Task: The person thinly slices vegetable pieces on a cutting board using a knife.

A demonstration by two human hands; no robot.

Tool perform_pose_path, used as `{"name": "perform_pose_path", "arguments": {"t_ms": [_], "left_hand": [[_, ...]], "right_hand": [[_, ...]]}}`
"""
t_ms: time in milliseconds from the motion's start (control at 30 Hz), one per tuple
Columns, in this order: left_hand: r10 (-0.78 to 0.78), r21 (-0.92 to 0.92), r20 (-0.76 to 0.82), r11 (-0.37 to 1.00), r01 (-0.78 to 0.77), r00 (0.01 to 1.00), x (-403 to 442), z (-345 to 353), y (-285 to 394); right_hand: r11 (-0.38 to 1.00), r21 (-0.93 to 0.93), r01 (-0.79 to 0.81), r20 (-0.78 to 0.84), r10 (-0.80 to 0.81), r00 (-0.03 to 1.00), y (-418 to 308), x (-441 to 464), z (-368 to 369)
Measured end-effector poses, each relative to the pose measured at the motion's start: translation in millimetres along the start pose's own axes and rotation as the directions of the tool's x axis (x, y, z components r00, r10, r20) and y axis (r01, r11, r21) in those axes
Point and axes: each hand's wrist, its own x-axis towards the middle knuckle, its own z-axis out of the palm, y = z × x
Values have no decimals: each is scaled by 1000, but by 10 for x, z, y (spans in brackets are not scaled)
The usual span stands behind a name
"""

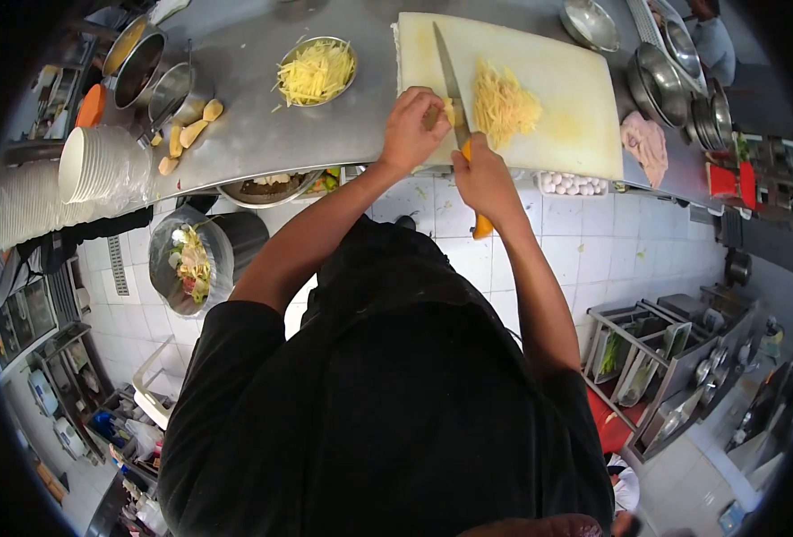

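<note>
Hands: two of the person's own are working here. The left hand (414, 130) is curling its fingers and pinching one small pale-yellow piece (449, 112) at the board's near-left part; the fingers are partly hiding it. The right hand (488, 183) is closing firmly around the knife's handle (482, 227).
Knife: one long kitchen knife (454, 89) is lying between the left hand and the cut pile, its tip pointing away from the person.
Shreds: two heaps are showing; one shredded pile (504, 106) is resting on the board, right of the blade, and another heap (314, 72) is filling one metal bowl (353, 79).
Peeled pieces: four ginger-like chunks (194, 133) are lying on the table at left, near a metal pot (181, 94).
Board and table: one white cutting board (584, 121) is covering part of the steel table (244, 125).
Room: white floor tiles (557, 242) are spreading below; a metal rack (656, 358) is standing at right.
Around: a stack of white bowls (92, 166) is standing at far left, a lined bin (222, 268) below the table. Many eggs (573, 184) are sitting in one tray under the board's edge. A pinkish item (644, 148), perhaps meat, is lying just beside the board.
</note>
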Motion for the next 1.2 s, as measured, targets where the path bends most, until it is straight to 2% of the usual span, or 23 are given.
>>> {"name": "perform_pose_path", "arguments": {"t_ms": [100,267,367,867,1200], "left_hand": [[-13,-16,10,1000,13,1000,34,-38,-27],[-64,-28,35,998,65,997,18,-75,66],[-38,-28,19,999,38,999,14,-61,47],[0,0,7,1000,0,1000,6,-33,-11],[-26,-22,9,999,26,1000,9,-40,14]], "right_hand": [[999,13,34,-9,-34,999,21,161,66],[999,40,-33,-46,34,998,-39,36,-29],[998,67,4,-91,2,996,-78,-53,-92],[999,19,-40,-67,41,997,-60,-181,-48],[999,35,-6,-71,8,997,-48,-165,-14]]}}
